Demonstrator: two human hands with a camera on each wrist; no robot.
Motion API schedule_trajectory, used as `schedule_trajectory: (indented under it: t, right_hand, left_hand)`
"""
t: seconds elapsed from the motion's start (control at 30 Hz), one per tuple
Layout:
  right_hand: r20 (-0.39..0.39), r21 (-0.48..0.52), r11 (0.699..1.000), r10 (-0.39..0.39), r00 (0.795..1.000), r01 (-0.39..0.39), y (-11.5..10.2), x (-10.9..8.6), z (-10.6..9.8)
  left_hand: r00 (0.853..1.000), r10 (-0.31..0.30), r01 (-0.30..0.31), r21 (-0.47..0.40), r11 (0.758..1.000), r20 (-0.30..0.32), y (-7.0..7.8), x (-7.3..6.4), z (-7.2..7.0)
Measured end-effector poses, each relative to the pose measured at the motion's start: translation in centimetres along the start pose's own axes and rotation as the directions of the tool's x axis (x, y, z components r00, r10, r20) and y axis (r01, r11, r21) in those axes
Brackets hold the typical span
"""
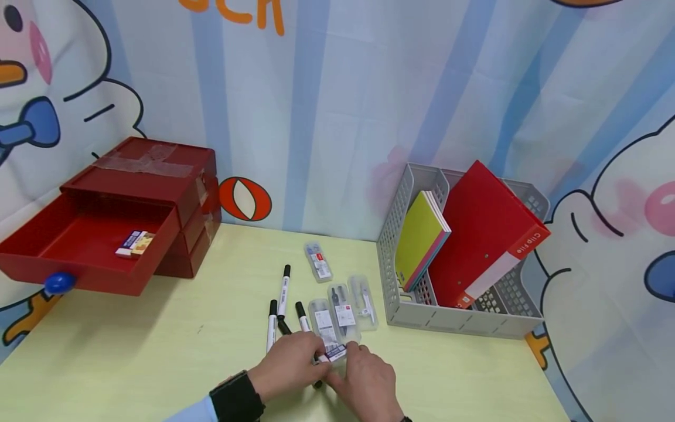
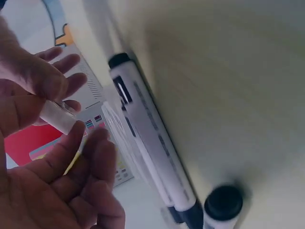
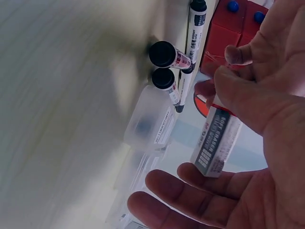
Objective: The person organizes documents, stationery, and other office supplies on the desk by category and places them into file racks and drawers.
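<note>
Centrally, an eraser (image 1: pixel 336 353) is held above the surface (image 1: pixel 184 351), pinched between thumb and fingers of both the left hand (image 1: pixel 294 358) and the right hand (image 1: pixel 368 378), the latter's remaining fingers loosely extended; markers (image 1: pixel 284 293) and clear plastic cases (image 1: pixel 344 315) lie just beyond
</note>
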State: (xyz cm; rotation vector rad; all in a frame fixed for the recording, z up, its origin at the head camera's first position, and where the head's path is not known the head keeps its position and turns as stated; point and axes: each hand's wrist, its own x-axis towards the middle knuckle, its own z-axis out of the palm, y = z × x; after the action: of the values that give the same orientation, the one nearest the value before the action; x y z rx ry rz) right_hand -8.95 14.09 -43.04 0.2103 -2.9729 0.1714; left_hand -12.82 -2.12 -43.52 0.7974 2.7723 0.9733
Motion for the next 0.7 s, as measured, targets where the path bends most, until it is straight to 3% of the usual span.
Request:
schedule_trajectory:
  t: [0.13, 0.27, 0.4, 0.53, 0.7]
  right_hand:
    - [-0.007, -0.005, 1.0, 0.007, 1.0, -0.007, -0.1, 0.1, 0.1]
    - [0.007, 0.014, 1.0, 0.013, 1.0, -0.013, -0.3, 0.2, 0.0]
    - [0.047, 0.035, 0.999, 0.02, 0.999, -0.021, -0.5, 0.2, -0.1]
    - [0.034, 0.033, 0.999, 0.008, 0.999, -0.009, -0.3, 0.1, -0.1]
    - [0.059, 0.037, 0.999, 0.027, 0.998, -0.029, 0.3, 0.0, 0.1]
  left_hand:
    - [0.998, -0.043, 0.053, -0.184, 0.981, 0.055, 0.1, 0.2, 0.0]
    - [0.994, -0.061, 0.081, -0.254, 0.964, 0.086, 0.1, 0.3, 0.0]
    - [0.994, -0.073, 0.089, -0.224, 0.97, 0.078, -0.1, 0.2, -0.1]
    - [0.995, -0.1, 0.103, -0.131, 0.986, 0.03, -0.5, 0.0, -0.7]
    - [0.981, -0.187, 0.186, -0.029, 0.982, -0.057, -1.1, -0.2, -2.9]
